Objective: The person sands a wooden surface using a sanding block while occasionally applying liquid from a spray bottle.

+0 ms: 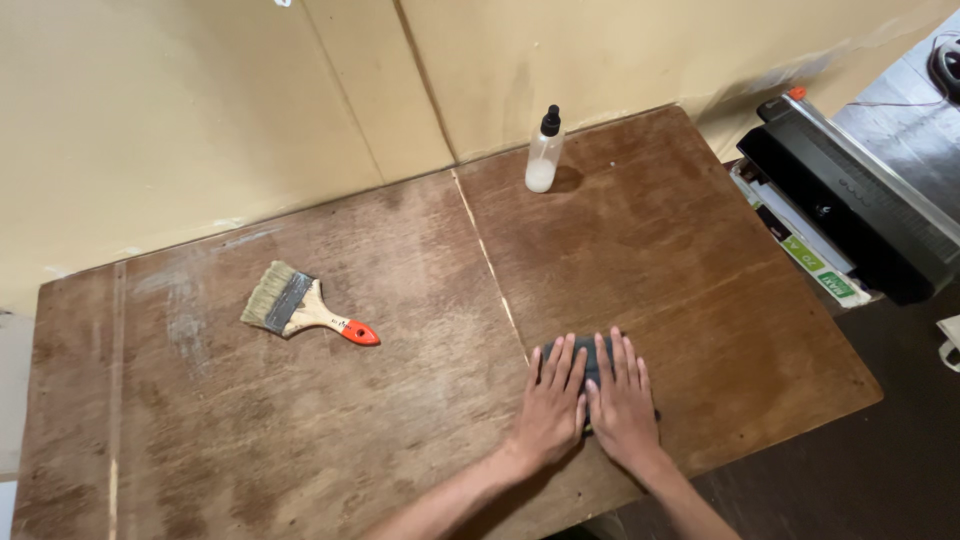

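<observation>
Hands, left and right, lie open and flat, side by side, pressing a dark cloth that looks soft, light and best gripped by its edges, near the worn wooden surface's front edge.

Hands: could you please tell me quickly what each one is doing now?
Left hand: open, flat on the dark pad.
Right hand: open, flat on the same pad.
</observation>
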